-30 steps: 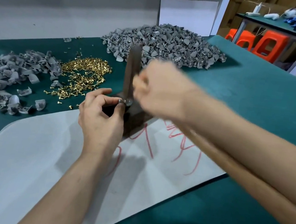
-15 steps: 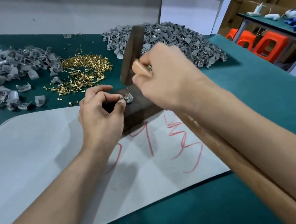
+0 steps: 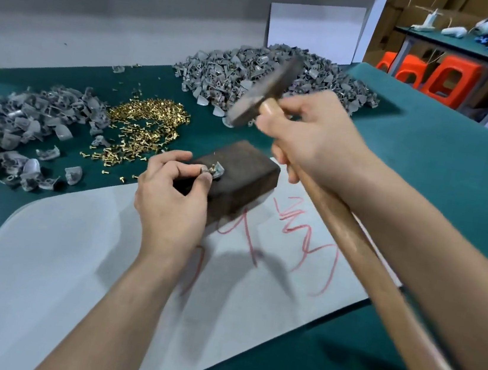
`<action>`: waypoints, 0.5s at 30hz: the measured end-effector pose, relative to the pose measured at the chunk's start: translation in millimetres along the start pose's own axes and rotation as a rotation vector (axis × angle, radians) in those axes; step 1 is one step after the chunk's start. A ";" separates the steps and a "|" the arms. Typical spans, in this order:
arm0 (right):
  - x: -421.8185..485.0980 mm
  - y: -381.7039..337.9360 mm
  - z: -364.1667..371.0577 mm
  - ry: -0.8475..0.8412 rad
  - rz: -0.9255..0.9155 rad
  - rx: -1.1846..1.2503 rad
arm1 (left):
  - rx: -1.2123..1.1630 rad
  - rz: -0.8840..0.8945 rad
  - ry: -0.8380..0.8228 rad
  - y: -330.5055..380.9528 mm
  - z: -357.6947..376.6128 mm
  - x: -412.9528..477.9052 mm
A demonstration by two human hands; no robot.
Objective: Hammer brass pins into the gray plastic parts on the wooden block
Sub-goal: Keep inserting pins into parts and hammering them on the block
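Observation:
A dark wooden block [image 3: 239,172] lies on a white sheet. On its top sits a small gray plastic part [image 3: 217,172] with a brass pin standing in it. My left hand [image 3: 173,197] pinches that part at the block's near left corner. My right hand [image 3: 310,144] grips a wooden-handled hammer [image 3: 264,91] close under its head. The blurred steel head hangs tilted above and behind the block, clear of the pin.
A heap of loose brass pins [image 3: 143,128] lies left of the block on the green table [image 3: 423,177]. Gray parts are piled at the back [image 3: 251,71] and at the far left [image 3: 21,124]. Orange stools [image 3: 449,78] stand beyond the table's right edge.
The hammer head was down on the part a second ago, then rose. It now sits higher and further right, tilted. My left hand keeps its pinch on the part.

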State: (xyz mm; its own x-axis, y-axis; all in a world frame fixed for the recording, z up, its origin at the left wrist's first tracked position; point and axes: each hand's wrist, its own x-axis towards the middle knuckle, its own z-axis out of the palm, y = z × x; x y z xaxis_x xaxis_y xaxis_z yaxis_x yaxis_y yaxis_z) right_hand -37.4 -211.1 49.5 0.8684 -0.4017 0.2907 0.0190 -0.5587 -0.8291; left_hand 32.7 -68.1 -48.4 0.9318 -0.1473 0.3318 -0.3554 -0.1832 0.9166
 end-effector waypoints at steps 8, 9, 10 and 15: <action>3.9 78.9 5.0 0.076 0.544 1.196 | -0.002 -0.058 -0.031 4.9 -0.7 -2.0; 5.1 82.5 3.5 0.054 0.531 1.238 | -0.002 -0.051 -0.028 5.1 0.2 -2.8; 5.7 85.7 2.0 0.027 0.520 1.269 | 0.001 -0.038 -0.025 5.3 1.1 -3.9; 10.9 96.1 1.2 -0.096 0.496 1.343 | -0.031 -0.064 -0.043 4.5 0.6 -2.6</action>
State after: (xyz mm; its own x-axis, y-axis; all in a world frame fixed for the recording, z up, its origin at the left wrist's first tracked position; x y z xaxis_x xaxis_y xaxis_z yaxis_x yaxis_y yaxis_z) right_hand -25.5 -268.3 -27.5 0.9523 -0.2688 -0.1444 0.1081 0.7398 -0.6641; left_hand 28.6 -69.1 -45.3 0.9482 -0.1783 0.2631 -0.2922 -0.1637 0.9422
